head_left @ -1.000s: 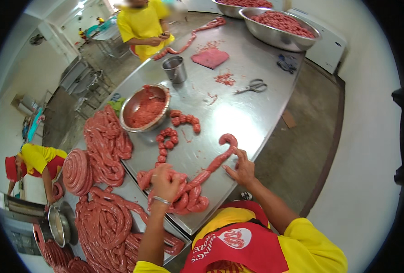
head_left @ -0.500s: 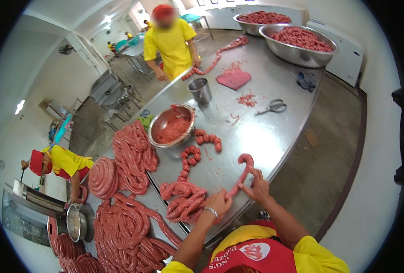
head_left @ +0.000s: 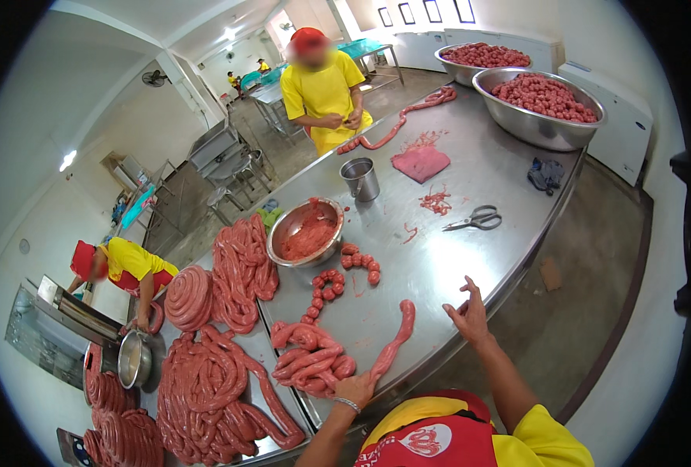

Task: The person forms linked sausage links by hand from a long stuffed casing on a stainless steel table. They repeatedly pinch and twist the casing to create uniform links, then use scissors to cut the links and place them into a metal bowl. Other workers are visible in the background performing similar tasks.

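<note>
Left hand (head_left: 355, 389) closed on a sausage rope (head_left: 396, 342) near the tabletop's (head_left: 489, 253) near edge; fingertips partly hidden behind the hand. Rope's free end runs up and slightly right, lying on the metal. Right hand (head_left: 467, 315) holds nothing, fingers spread, to the right of that free end and apart from it.

Just left of the rope, a looped sausage pile (head_left: 310, 362); above it, a chain of short tied links (head_left: 330, 292) curving up, second short chain (head_left: 361, 265) beside it. Metal bowl (head_left: 326, 255) of ground meat behind the links, metal cup (head_left: 359, 180) beyond. Further right: pink cloth-like piece (head_left: 421, 163), meat scraps (head_left: 436, 202), scissors (head_left: 478, 219). Dark bundle (head_left: 545, 175) near the right edge, maybe gloves, hard to tell. Two big basins, front one (head_left: 540, 136) and back one (head_left: 456, 71), filled with red links at the far end. Left side: big sausage heap (head_left: 213, 397), spiral coil (head_left: 189, 300). Co-worker in yellow (head_left: 322, 93) standing across.
</note>
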Demonstrator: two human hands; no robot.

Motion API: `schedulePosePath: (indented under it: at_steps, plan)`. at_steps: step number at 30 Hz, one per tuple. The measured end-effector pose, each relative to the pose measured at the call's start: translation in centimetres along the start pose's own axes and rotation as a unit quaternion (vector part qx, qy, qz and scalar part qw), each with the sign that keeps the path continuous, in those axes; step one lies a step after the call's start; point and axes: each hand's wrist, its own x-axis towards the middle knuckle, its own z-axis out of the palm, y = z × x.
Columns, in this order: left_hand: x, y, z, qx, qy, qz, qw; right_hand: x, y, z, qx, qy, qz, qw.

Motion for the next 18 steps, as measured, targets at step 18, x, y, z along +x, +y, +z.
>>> schedulePosePath:
  at_steps: [18]
  plan:
    - [10.8, 6.4, -4.1, -0.527, -0.01, -0.097, 0.844, 4.3, 3.7, -1.6, -0.33, -0.053, 0.036, 0.942]
